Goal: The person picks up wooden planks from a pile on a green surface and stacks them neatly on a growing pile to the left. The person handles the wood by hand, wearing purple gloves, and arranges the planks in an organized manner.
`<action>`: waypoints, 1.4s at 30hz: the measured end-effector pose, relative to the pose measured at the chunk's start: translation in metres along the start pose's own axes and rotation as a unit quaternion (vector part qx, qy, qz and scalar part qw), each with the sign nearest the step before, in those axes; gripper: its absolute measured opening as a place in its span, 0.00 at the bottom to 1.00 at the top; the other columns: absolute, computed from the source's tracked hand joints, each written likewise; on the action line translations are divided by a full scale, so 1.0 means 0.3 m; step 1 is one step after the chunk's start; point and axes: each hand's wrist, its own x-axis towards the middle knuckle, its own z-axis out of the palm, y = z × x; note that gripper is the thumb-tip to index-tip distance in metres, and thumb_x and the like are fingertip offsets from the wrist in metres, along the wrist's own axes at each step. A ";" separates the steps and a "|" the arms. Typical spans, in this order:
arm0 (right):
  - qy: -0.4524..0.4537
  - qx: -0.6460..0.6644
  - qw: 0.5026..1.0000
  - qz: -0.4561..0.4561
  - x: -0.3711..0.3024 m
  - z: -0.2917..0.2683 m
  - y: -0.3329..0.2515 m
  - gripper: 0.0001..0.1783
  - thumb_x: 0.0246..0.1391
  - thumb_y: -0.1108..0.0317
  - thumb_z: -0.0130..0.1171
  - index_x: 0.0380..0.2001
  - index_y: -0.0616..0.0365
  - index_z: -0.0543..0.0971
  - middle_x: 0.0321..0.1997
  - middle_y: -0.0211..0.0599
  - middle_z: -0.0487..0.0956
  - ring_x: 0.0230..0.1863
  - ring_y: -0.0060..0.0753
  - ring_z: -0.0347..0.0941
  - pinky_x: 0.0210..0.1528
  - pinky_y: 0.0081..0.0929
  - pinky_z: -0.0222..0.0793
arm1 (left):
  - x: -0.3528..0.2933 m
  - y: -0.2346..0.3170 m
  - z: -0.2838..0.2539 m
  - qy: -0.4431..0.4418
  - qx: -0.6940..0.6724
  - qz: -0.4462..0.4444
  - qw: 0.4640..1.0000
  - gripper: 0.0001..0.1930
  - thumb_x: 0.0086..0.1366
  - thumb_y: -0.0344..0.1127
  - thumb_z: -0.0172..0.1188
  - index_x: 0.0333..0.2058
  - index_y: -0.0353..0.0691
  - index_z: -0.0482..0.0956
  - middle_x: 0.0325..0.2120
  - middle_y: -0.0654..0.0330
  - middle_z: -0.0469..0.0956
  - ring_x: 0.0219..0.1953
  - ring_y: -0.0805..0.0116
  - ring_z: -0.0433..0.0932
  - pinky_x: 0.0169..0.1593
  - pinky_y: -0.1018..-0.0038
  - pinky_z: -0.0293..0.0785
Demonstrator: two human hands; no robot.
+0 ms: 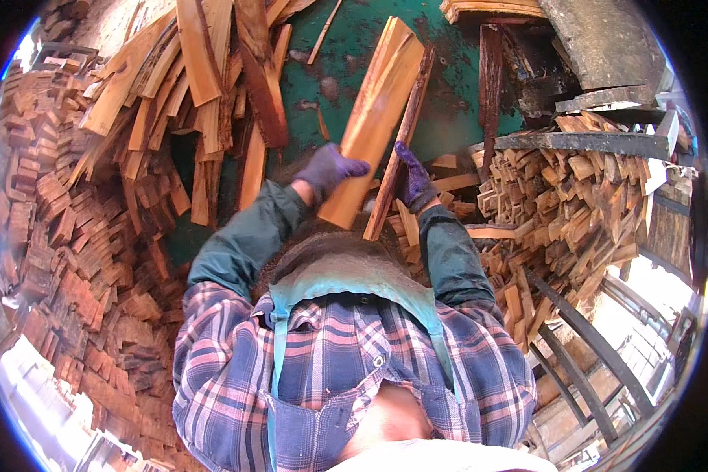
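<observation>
Both my hands wear purple gloves. My left hand (332,169) is closed on a wide, pale wooden plank (376,118), with the thumb lying across its face. The plank slants up and away to the right over a green table (322,86). Close along its right side runs a narrow, bark-edged wood strip (400,145), tilted the same way. My right hand (417,185) grips this strip from the right, its thumb side against the edge; the fingers underneath are hidden. Both pieces have their near ends just in front of my apron (346,271).
A loose heap of long boards (200,55) covers the table's left part. Stacked wood pieces (71,236) rise along my left side, and another pile (574,189) stands at right below a metal bar (590,141). A dark slab (490,94) lies at the far right.
</observation>
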 end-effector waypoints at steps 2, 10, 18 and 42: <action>-0.063 0.020 0.998 -0.014 -0.032 0.038 0.010 0.37 0.59 0.39 0.66 0.64 0.45 0.70 0.45 0.37 0.80 0.42 0.33 0.75 0.45 0.35 0.77 | -0.025 0.006 -0.107 0.130 0.231 0.020 0.964 0.35 0.49 0.49 0.78 0.48 0.25 0.79 0.39 0.41 0.85 0.42 0.50 0.86 0.45 0.59 0.81; -0.087 0.102 0.990 0.043 -0.338 0.029 0.222 0.34 0.66 0.50 0.62 0.69 0.54 0.69 0.55 0.42 0.81 0.53 0.38 0.79 0.56 0.34 0.79 | -0.054 -0.172 -0.127 0.292 0.437 0.117 0.843 0.45 0.53 0.43 0.73 0.66 0.37 0.61 0.50 0.44 0.74 0.52 0.42 0.77 0.54 0.53 0.76; 0.067 -0.091 0.981 -0.158 -0.609 0.038 0.218 0.33 0.57 0.57 0.71 0.62 0.58 0.73 0.52 0.33 0.81 0.49 0.31 0.79 0.54 0.33 0.77 | 0.157 -0.002 -0.176 0.224 0.379 0.199 0.876 0.34 0.53 0.39 0.70 0.59 0.43 0.69 0.47 0.42 0.79 0.50 0.42 0.81 0.48 0.52 0.80; 0.599 -0.442 0.412 -0.525 -0.806 -1.040 -1.535 0.19 0.69 0.62 0.53 0.52 0.68 0.80 0.51 0.56 0.82 0.53 0.44 0.79 0.55 0.38 0.72 | 0.245 0.133 -0.245 0.417 0.404 0.044 0.813 0.50 0.51 0.45 0.75 0.70 0.38 0.59 0.58 0.44 0.75 0.57 0.43 0.76 0.60 0.54 0.73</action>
